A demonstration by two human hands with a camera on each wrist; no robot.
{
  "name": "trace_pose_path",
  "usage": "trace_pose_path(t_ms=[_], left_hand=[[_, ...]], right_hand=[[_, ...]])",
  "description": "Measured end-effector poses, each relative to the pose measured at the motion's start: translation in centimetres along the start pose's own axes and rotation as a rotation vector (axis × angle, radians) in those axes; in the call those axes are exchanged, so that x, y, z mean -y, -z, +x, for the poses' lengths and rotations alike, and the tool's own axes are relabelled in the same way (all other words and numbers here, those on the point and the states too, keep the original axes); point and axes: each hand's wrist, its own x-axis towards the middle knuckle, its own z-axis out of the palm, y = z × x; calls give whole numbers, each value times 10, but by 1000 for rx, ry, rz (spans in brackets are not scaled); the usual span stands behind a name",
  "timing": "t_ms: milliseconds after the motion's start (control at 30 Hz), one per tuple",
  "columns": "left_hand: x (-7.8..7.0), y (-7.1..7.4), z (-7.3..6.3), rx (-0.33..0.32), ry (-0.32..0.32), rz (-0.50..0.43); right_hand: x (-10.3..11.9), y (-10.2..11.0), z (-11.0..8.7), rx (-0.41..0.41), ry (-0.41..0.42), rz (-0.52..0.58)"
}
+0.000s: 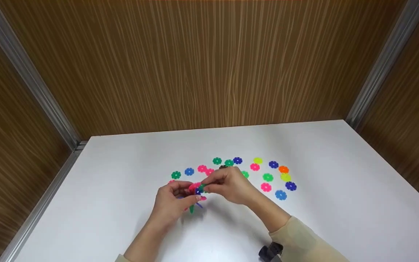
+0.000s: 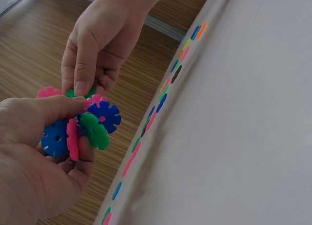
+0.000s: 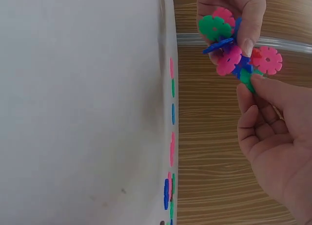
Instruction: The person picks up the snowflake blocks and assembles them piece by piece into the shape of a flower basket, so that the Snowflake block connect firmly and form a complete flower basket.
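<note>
My left hand (image 1: 170, 204) holds a joined cluster of notched plastic snowflake discs (image 3: 229, 60) above the table, thumb on one side and fingers on the other. Pink, blue, green and red pieces stick out of the cluster at various angles. Between thumb and forefinger, my right hand (image 1: 233, 186) pinches a green snowflake disc (image 3: 247, 81) at the cluster's edge. That disc touches a dark blue piece (image 3: 242, 66); how deep their slots meet cannot be made out. In the left wrist view my left thumb covers part of the cluster.
Loose snowflake discs lie in a scattered arc on the white table (image 1: 104, 189) beyond the hands, including a light blue one (image 1: 280, 195), an orange one (image 1: 283, 169) and a green one (image 1: 176, 175). Wood-grain panels (image 1: 209, 65) stand behind and at both sides. A black device (image 1: 270, 251) sits by the right sleeve.
</note>
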Motion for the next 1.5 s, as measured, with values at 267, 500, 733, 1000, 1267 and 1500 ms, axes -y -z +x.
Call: trace_pose_path(t_ms=[267,500,733,1000,1267,1500], left_hand=[[0,3,2,16,15,17],[-5,27,10,-106,120,-61],[-11,55,8,-185,113,-165],[-18,62,9,-203,53,-285],[-18,58,8,-182,27,-294],[-19,57,7,-160,26,-272]], right_hand=[[-12,5,7,-10,-28,117],[-27,3,37,-22,-125,120],[-38,-27,65,40,-179,23],[-38,-52,82,117,-220,-99],[-40,-59,78,187,-172,-260],[-37,-61,71,231,-153,-292]])
